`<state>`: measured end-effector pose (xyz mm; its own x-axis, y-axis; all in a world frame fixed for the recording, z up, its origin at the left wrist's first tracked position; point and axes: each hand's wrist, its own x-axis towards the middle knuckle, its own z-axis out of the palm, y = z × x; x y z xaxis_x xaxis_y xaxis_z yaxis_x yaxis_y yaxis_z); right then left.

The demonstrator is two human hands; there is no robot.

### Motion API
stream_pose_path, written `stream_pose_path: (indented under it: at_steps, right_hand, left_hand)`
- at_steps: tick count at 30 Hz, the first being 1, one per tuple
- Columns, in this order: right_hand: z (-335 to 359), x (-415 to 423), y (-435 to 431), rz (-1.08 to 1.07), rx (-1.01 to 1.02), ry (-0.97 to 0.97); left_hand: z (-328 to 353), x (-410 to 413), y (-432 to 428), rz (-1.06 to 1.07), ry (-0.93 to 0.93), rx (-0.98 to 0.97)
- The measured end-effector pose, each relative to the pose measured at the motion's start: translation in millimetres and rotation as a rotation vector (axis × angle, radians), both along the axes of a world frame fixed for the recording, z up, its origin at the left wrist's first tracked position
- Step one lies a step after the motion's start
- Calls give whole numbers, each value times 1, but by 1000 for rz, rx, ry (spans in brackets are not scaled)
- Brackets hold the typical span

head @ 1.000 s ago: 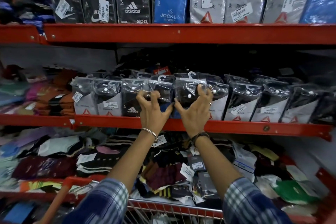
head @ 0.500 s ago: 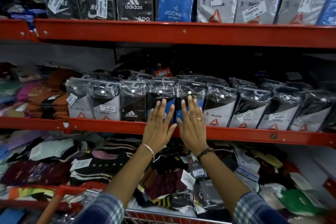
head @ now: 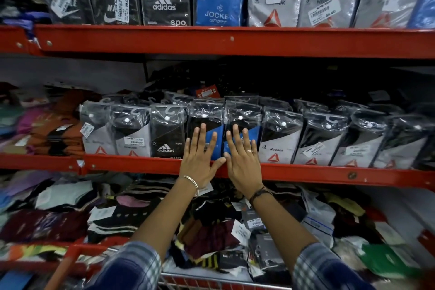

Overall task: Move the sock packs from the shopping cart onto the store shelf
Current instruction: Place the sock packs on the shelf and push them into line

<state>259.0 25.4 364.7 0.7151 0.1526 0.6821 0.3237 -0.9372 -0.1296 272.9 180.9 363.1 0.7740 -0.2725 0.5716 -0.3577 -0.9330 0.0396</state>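
While both flat, spread hands [head: 221, 160] press them, glossy plastic sock packs [head: 223, 125] stand upright.

Left hand [head: 200, 160] and right hand [head: 242, 160], both flat with fingers spread, press two blue-and-black sock packs [head: 242, 125] upright on the red middle shelf [head: 329, 175]; thumbs touching.

Sock packs [head: 204, 125]: two clear-plastic packs, black socks, blue card at the lower front, white snap near the top.
Pose: upright, side by side, touching.
Location: front edge of the red middle store shelf [head: 306, 173], between an Adidas and a Reebok pack.
Shopping cart [head: 211, 281]: wire rim, bottom centre.
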Motion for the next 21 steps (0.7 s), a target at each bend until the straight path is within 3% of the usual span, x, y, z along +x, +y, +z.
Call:
stream_pose_path:
  at_steps: [3, 7, 10, 15, 21]
  right_hand:
    - [7, -10, -3, 55, -13, 46]
    - [12, -39, -21, 169, 115, 41]
    - [9, -59, -51, 126, 170, -55]
    - [13, -72, -111, 15, 114, -132]
    - [21, -68, -192, -118, 71, -151]
  left_hand:
    - [-1, -7, -3, 28, 40, 9]
    - [11, -40, -31, 64, 155, -78]
    - [25, -65, -58, 28, 10, -189]
    - [38, -78, -106, -154, -188, -66]
    - [45, -70, -168, -257, -262, 32]
